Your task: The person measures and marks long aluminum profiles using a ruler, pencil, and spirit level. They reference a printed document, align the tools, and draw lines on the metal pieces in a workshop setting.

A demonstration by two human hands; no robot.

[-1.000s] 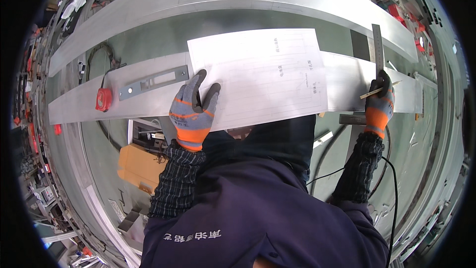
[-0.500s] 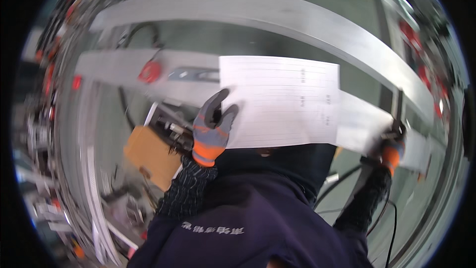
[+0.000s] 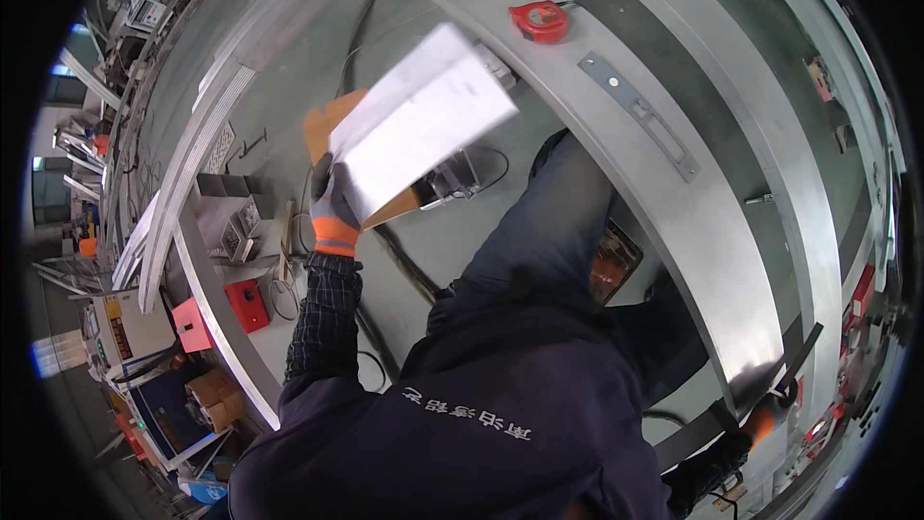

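My left hand (image 3: 332, 200), in a grey and orange glove, is closed on the lower left edge of a folded white paper sheet (image 3: 423, 116). The sheet is tilted and slightly blurred, held over the floor left of a wide metal beam (image 3: 674, 221). On the beam lie a red tape measure (image 3: 542, 21) and a grey slotted metal plate (image 3: 635, 116). At the lower right, my gloved right hand (image 3: 767, 421) appears closed round a dark bar-shaped tool (image 3: 801, 364) by the beam's near end; its fingers are partly hidden.
Beyond stands a second metal beam (image 3: 808, 260). Under the sheet are an open cardboard box (image 3: 322, 135) and a metal fitting (image 3: 452, 178). A red case (image 3: 247, 305) sits at the left beside a long metal rail (image 3: 217, 318). A dark hose (image 3: 409, 265) runs across the floor.
The view has turned. The white sheet has moved left off the beam with my left hand, whose fingers have closed on it. The slotted plate is fully uncovered. My right hand stays by the dark tool.
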